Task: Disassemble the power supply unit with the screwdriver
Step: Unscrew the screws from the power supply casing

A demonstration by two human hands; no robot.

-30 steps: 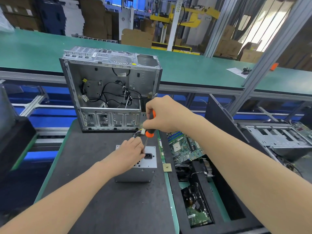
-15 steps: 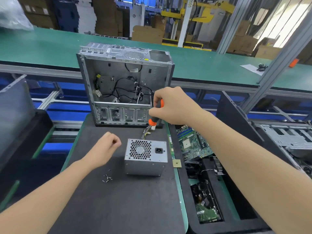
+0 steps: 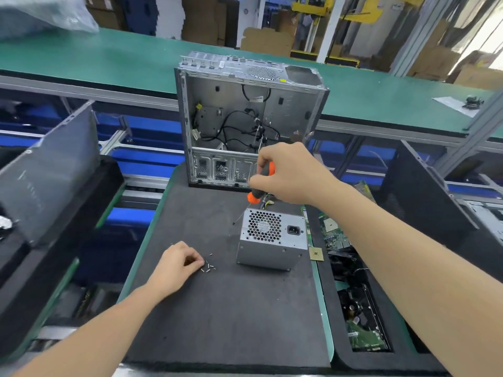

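1. The right hand is clenched round the black-and-orange handle of a screwdriver, fingers wrapped tight, with the shaft slanting down toward 7 o'clock.
2. The power supply unit lies at 6 o'clock from that hand, near it but apart. It sits on the black mat with its honeycomb fan grille and power socket facing up.
3. The screwdriver's tip hangs just off the unit's far-left corner, at about 10 o'clock from the grille and not touching the housing. Whether it meets the mat I cannot tell.
4. A bundle of wires leaves the unit's far side, directly under the right hand.
5. The left hand rests on the mat at 9 o'clock from the unit, well apart from it. Its fingers are curled, fingertips at a small heap of loose screws. Whether they pinch one I cannot tell.
6. The screws lie at 3 o'clock from the left hand and 8 o'clock from the unit.
7. An opened computer case stands at 12 o'clock on the mat, with black cables loose inside.
8. A CPU chip lies just beside the unit at 3 o'clock, and a green motherboard sits beyond it.
9. Writing: a white tag on a cable in the case and a yellow sticker on its top are too small to read.
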